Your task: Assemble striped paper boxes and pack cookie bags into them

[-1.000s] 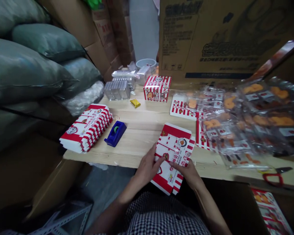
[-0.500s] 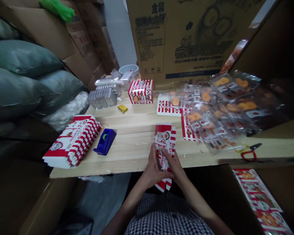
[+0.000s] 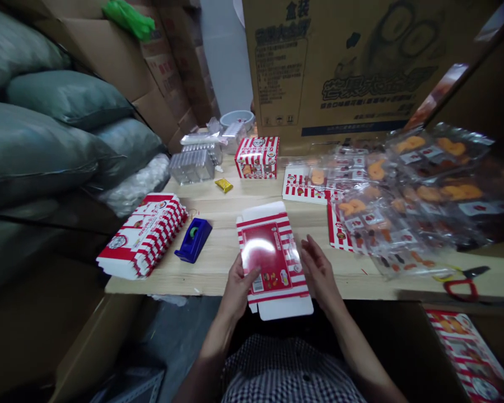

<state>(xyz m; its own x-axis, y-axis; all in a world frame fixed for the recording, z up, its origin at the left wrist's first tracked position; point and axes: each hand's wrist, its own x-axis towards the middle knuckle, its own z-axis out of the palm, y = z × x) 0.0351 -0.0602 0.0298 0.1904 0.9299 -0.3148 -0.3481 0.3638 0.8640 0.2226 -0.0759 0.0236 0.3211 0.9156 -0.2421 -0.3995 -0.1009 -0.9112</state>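
A red-and-white striped cardboard carton (image 3: 273, 240) lies over the front of the wooden table, its red back face up and its white end flaps sticking out. My left hand (image 3: 238, 286) grips its lower left edge, thumb on top near the barcode. Beside the right edge, my right hand (image 3: 322, 275) is open with fingers stretched out, holding nothing; whether it touches the carton I cannot tell. A blue tape dispenser (image 3: 194, 240) sits left of the carton. Farther left rests a stack of flat striped cartons (image 3: 145, 235).
Behind stand a folded-up striped box (image 3: 257, 158), clear plastic trays (image 3: 192, 167) and a small yellow packet (image 3: 224, 185). Clear bags of snack pieces (image 3: 386, 207) pile up on the right, with scissors (image 3: 464, 282) near the front edge. A large brown cardboard box (image 3: 319, 73) rises at the back.
The carton, earlier narrow between both hands, now shows its broad red back. My right hand has come off it to the right. The view has swung slightly left.
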